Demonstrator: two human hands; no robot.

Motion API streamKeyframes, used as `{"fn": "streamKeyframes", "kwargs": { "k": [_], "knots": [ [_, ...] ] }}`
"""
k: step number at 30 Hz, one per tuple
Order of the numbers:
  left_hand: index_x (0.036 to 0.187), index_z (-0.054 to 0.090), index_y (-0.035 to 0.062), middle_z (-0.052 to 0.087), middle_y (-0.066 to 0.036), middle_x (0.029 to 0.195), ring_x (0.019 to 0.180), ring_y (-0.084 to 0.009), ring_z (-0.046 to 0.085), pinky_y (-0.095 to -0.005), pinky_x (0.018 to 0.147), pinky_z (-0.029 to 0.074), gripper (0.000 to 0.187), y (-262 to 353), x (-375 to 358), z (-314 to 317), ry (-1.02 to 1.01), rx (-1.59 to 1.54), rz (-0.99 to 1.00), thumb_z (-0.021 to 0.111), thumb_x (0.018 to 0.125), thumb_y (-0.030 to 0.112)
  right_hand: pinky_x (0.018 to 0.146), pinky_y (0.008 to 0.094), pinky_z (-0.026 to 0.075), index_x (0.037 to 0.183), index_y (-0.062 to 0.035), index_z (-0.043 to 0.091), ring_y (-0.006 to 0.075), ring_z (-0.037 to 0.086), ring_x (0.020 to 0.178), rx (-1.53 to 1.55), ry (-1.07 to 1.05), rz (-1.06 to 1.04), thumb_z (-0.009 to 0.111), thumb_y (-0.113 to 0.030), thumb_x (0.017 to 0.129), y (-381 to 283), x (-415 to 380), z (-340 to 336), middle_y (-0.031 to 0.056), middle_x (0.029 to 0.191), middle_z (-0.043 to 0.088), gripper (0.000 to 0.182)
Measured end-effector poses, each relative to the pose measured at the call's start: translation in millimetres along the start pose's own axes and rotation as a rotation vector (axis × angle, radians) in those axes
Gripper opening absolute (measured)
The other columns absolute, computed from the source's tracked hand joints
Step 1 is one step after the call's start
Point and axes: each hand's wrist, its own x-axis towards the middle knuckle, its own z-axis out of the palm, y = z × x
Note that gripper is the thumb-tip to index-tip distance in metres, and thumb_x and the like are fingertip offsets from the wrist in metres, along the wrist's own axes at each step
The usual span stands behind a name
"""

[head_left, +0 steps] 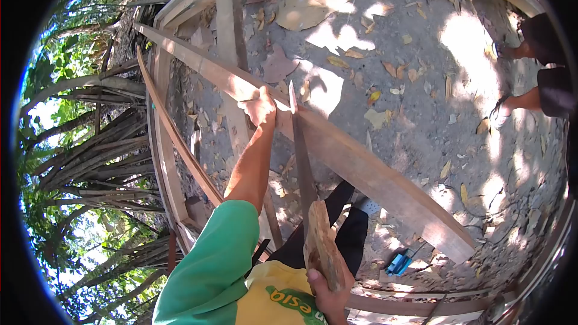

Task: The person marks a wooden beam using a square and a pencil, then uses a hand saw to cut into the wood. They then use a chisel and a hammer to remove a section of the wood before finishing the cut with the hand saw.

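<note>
A long wooden plank [367,156] runs diagonally from the upper left to the lower right, above the ground. My left hand [260,108] grips its near edge, left of a handsaw [303,165]. The saw's blade lies across the plank, its narrow tip pointing away from me beyond the far edge. Down near my body, my right hand [332,294] is wrapped round the saw's rough wooden handle [325,247]. Whether the teeth have cut into the wood cannot be made out.
Wooden beams [229,21] form a frame around me, one passing beneath the plank. A thin curved strip [180,141] lies at left. On the leaf-strewn ground is a blue tool [398,263]. Another person's feet [501,108] stand at right; branches [90,90] border the left.
</note>
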Motion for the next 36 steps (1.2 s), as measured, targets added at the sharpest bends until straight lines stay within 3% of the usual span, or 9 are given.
{"fn": "streamKeyframes", "kwargs": {
  "k": [11,13,16,23,26,31,33,35,36],
  "knots": [
    [0.151,0.016,-0.005,0.058,-0.029,0.129,0.112,-0.0419,0.064,-0.045,0.095,0.051,0.119,-13.7,6.5,3.6,0.017,0.003,0.09,0.078,0.074,0.061,0.087,0.028,0.052,0.146,0.008,0.044,0.0156,0.067,0.097,0.009,-0.014,0.159,0.067,0.0,0.089,-18.2,-12.2,5.8,0.0162,0.118,0.069,0.062],
    [0.151,0.017,-0.0015,0.057,-0.031,0.13,0.113,-0.0443,0.062,-0.0454,0.097,0.05,0.117,-17.2,5.9,3.2,0.006,-0.075,0.085,0.08,0.073,0.059,0.089,0.0284,0.052,0.144,0.0079,0.047,0.0165,0.068,0.098,-0.078,0.025,-0.009,0.066,0.0,0.09,-17.4,-16.2,4.2,0.0163,0.117,0.07,0.059],
    [0.15,0.017,0.0034,0.049,-0.036,0.139,0.127,-0.0484,0.052,-0.0492,0.11,0.039,0.116,1.6,-11.7,-10.7,-0.072,-0.146,-0.068,0.078,0.071,0.061,0.089,0.0281,0.052,0.14,0.0087,0.051,0.0168,0.068,0.098,-0.027,0.031,0.12,0.064,0.0,0.091,-39.7,-19.5,-4.3,0.0164,0.115,0.071,0.051],
    [0.149,0.017,0.0034,0.058,-0.033,0.127,0.116,-0.0459,0.059,-0.0479,0.102,0.045,0.109,-4.6,-6.7,-7.1,-0.044,-0.146,-0.019,0.079,0.072,0.05,0.063,0.0247,0.048,0.127,0.0053,0.063,0.0071,0.055,0.066,-0.079,0.074,0.106,0.066,-0.012,0.093,9.8,185.0,79.9,0.0035,0.083,0.066,0.038],
    [0.142,0.022,0.0008,0.054,-0.036,0.129,0.12,-0.0472,0.057,-0.0475,0.105,0.043,0.104,-2.0,-8.3,-9.7,-0.086,-0.174,-0.013,0.078,0.073,0.055,0.061,0.0264,0.047,0.13,0.0047,0.061,0.0085,0.054,0.065,-0.158,0.132,0.034,0.066,-0.011,0.093,14.6,119.6,60.7,0.0026,0.08,0.064,0.04],
    [0.138,0.023,-0.0014,0.055,-0.035,0.125,0.115,-0.0446,0.059,-0.0451,0.103,0.044,0.102,-13.7,-0.6,-3.8,-0.078,-0.174,0.042,0.078,0.073,0.053,0.077,0.0262,0.054,0.137,0.0062,0.056,0.0113,0.066,0.081,-0.125,0.084,0.126,0.06,-0.002,0.091,-32.3,-33.0,6.7,0.0154,0.112,0.072,0.047],
    [0.138,0.023,-0.0017,0.055,-0.035,0.125,0.114,-0.0442,0.059,-0.0444,0.103,0.044,0.103,-13.3,2.7,-0.9,-0.083,-0.131,0.011,0.077,0.072,0.055,0.063,0.0246,0.048,0.119,0.0056,0.063,0.0088,0.061,0.069,-0.21,0.157,-0.019,0.063,-0.01,0.091,-14.5,1.4,19.2,0.0067,0.085,0.066,0.032],
    [0.139,0.022,-0.0009,0.056,-0.034,0.124,0.114,-0.043,0.059,-0.0444,0.102,0.045,0.103,-0.5,1.1,-4.8,-0.079,-0.101,-0.038,0.077,0.072,0.056,0.082,0.0298,0.053,0.135,0.0032,0.058,0.0156,0.067,0.089,-0.153,0.052,0.229,0.061,-0.004,0.092,-12.4,71.4,40.6,0.015,0.106,0.073,0.044],
    [0.139,0.022,-0.0005,0.056,-0.034,0.124,0.114,-0.0425,0.059,-0.0443,0.102,0.045,0.104,1.6,-5.4,-8.3,-0.081,-0.083,-0.066,0.077,0.072,0.056,0.081,0.0323,0.053,0.134,0.0022,0.059,0.0195,0.069,0.086,-0.139,0.099,0.072,0.064,-0.008,0.091,9.2,122.5,65.7,0.0173,0.1,0.073,0.044]
  ]
}}
